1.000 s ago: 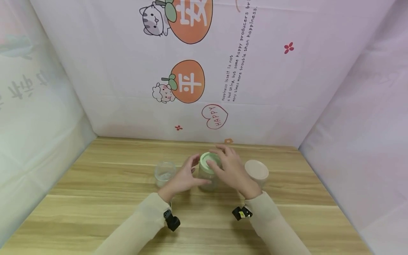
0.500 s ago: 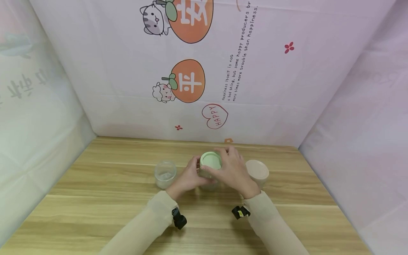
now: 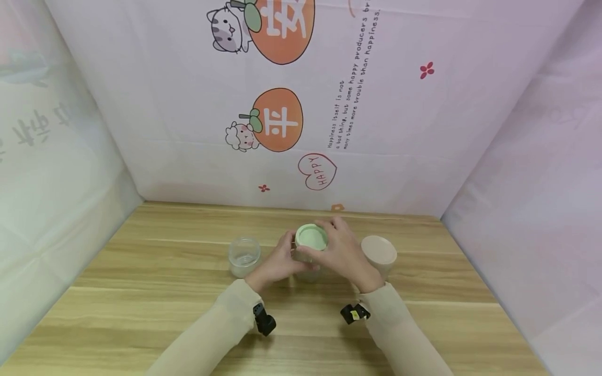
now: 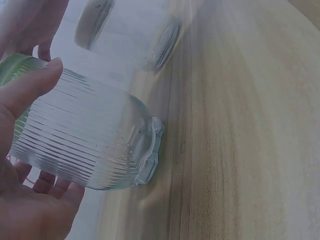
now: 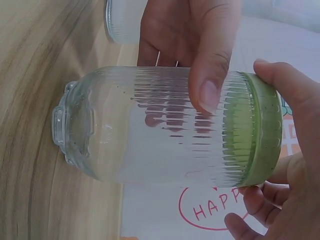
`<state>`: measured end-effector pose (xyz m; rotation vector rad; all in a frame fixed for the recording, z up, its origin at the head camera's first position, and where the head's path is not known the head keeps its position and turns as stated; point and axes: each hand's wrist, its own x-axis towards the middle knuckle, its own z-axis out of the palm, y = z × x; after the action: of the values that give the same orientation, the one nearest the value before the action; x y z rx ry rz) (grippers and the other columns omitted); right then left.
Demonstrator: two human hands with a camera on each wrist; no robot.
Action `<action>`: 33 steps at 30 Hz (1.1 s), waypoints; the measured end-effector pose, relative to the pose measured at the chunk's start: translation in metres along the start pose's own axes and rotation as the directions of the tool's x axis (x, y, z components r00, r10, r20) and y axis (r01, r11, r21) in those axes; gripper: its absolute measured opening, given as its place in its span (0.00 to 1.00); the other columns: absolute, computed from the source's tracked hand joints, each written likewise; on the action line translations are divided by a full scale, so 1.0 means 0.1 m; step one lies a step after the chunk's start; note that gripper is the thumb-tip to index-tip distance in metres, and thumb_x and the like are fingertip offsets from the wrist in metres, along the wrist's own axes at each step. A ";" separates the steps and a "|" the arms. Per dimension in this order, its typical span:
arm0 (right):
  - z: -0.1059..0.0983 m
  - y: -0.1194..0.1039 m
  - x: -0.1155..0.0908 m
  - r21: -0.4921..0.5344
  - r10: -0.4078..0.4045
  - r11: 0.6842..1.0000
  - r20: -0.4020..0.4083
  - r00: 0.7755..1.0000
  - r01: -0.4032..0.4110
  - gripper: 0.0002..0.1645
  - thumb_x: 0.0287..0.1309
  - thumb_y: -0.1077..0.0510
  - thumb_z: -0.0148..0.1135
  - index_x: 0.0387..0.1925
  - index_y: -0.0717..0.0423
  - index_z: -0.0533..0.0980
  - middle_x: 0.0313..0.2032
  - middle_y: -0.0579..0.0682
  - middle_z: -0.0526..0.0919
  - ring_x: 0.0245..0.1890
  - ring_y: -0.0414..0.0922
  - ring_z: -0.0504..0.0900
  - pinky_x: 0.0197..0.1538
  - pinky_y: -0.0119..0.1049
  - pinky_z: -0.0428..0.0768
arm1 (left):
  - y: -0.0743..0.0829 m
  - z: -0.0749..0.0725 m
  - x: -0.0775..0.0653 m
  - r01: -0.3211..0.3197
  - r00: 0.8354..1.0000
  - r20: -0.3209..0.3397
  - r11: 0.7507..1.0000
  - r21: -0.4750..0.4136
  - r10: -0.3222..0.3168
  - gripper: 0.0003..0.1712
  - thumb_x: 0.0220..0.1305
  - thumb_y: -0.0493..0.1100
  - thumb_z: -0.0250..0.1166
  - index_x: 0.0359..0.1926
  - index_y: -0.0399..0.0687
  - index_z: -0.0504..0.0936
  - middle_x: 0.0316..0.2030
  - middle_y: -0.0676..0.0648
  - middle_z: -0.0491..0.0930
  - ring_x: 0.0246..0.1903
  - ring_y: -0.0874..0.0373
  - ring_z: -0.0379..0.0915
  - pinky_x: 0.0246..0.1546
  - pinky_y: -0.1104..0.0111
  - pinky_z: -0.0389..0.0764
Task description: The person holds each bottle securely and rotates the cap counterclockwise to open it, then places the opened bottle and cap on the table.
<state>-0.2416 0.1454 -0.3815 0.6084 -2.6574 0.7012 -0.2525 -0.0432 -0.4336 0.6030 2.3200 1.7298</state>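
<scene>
Upright between the hands is a ribbed clear glass jar (image 5: 150, 125) with a green lid (image 3: 312, 237). My left hand (image 3: 279, 261) grips the jar's body, thumb on the near side and fingers round the far side. My right hand (image 3: 345, 256) holds the lid by its rim; in the right wrist view the lid (image 5: 269, 132) sits on the jar's mouth, between thumb and fingers. The jar's base is at the wooden table (image 4: 225, 150), though whether it touches is hard to tell. No contents show through the glass.
To the left stands a clear glass jar (image 3: 243, 256) with no lid visible. Close by my right hand is another jar with a pale beige lid (image 3: 379, 250). A printed white cloth (image 3: 385, 172) hangs behind the table, with more white cloth at both sides.
My left hand has moved right and closed round the jar. My right thumb has slid from the lid's top to its near rim. Both hands are nearly still over the last half second.
</scene>
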 end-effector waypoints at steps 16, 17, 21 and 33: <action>-0.11 0.08 0.00 0.108 -0.097 0.990 0.074 0.993 0.089 0.46 0.52 0.38 0.74 0.66 0.59 0.74 0.57 0.53 0.75 0.54 0.50 0.71 0.47 0.45 0.79 | 0.00 0.00 0.01 -0.012 1.000 0.011 1.000 -0.014 0.012 0.47 0.53 0.48 0.80 0.67 0.46 0.61 0.62 0.45 0.63 0.63 0.49 0.62 0.65 0.48 0.64; -0.11 0.09 0.00 0.107 -0.106 0.989 0.077 0.991 0.098 0.46 0.52 0.38 0.74 0.66 0.59 0.73 0.57 0.54 0.75 0.54 0.51 0.71 0.47 0.46 0.79 | 0.00 0.00 0.01 -0.011 1.000 0.011 1.000 -0.014 0.011 0.47 0.53 0.48 0.80 0.67 0.46 0.61 0.63 0.45 0.62 0.63 0.48 0.62 0.65 0.47 0.63; -0.13 0.11 0.00 0.095 -0.122 0.989 0.095 0.988 0.113 0.45 0.52 0.40 0.73 0.67 0.57 0.73 0.59 0.55 0.75 0.55 0.51 0.71 0.47 0.47 0.78 | 0.01 0.00 0.01 -0.008 1.000 0.011 1.000 -0.008 0.009 0.48 0.53 0.48 0.80 0.68 0.45 0.61 0.63 0.44 0.62 0.64 0.48 0.61 0.66 0.47 0.62; -0.18 0.10 -0.01 0.175 -0.149 0.977 0.150 0.977 0.122 0.47 0.46 0.50 0.69 0.72 0.49 0.68 0.65 0.54 0.72 0.51 0.49 0.68 0.47 0.47 0.75 | -0.01 -0.01 0.00 -0.011 1.000 0.023 1.000 -0.014 0.012 0.51 0.53 0.48 0.79 0.71 0.45 0.58 0.65 0.43 0.61 0.65 0.46 0.61 0.66 0.44 0.61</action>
<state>-0.2420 0.1629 -0.3711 0.9203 -2.6887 0.8711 -0.2532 -0.0442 -0.4337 0.6315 2.2912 1.7333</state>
